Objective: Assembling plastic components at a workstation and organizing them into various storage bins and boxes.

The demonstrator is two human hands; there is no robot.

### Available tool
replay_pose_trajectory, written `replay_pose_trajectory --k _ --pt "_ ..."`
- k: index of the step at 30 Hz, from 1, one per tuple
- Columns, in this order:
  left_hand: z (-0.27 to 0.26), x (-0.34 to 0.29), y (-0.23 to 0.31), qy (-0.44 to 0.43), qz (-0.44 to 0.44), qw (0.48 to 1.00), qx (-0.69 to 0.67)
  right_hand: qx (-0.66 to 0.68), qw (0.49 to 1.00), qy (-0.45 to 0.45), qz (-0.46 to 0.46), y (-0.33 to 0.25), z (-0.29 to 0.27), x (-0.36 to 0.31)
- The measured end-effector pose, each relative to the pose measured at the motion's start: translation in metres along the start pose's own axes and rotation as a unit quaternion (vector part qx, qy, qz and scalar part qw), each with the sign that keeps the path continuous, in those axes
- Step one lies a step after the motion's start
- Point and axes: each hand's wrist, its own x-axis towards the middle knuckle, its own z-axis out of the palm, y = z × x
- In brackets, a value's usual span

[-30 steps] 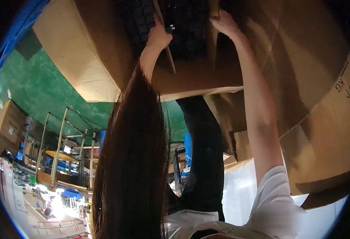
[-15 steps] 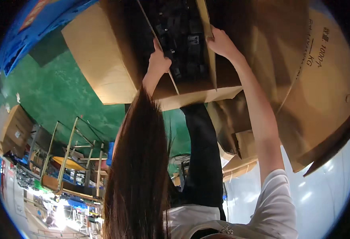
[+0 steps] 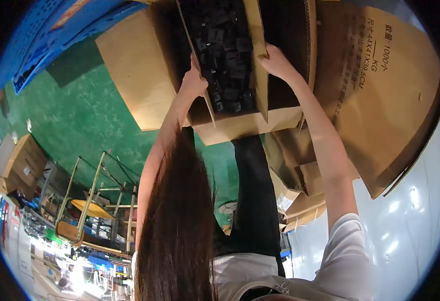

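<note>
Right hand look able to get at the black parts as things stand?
Probably not directly: the right hand grips the right panel, which stands between it and the black parts. Letting go, it could likely reach over.

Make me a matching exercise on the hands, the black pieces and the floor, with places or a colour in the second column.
1. left hand
2. right hand
3. black pieces
4. floor

A. on the right cardboard panel
B. green
C. on the left cardboard panel
D. between the panels

Pairs: 1-C, 2-A, 3-D, 4-B
</note>
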Motion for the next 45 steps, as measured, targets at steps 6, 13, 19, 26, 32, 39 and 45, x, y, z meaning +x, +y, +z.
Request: replay_pose_trajectory --k 6,13,19,26,32,39,45 --pt "0.001 -0.003 -0.02 0.02 0.044 0.999 -0.016 0.037 0.999 -0.024 0.009 -0.03 -0.009 -0.022" --pt "-0.007 -0.04 0.017 0.012 -0.007 0.999 -0.029 0.018 1.0 0.009 0.009 -0.032 -0.014 -0.039" --pt "-0.011 -0.046 0.01 0.034 0.02 0.999 -0.013 0.014 0.999 0.027 -0.016 -0.033 -0.011 -0.042" --pt "-0.022 -0.06 0.019 -0.01 0.026 0.997 -0.076 -0.05 0.998 0.034 0.0 -0.03 -0.014 -0.045" --pt "-0.023 -0.062 0.016 0.018 0.067 0.996 -0.049 -0.06 0.997 0.037 -0.007 -0.025 -0.008 -0.042" --pt "-0.014 -0.062 0.019 0.037 0.013 0.998 -0.058 -0.09 0.993 0.082 -0.002 -0.039 0.001 -0.046" --pt "0.006 -0.052 0.007 0.11 -0.002 0.993 -0.038 -0.03 0.993 0.113 0.016 -0.058 0.02 -0.053"
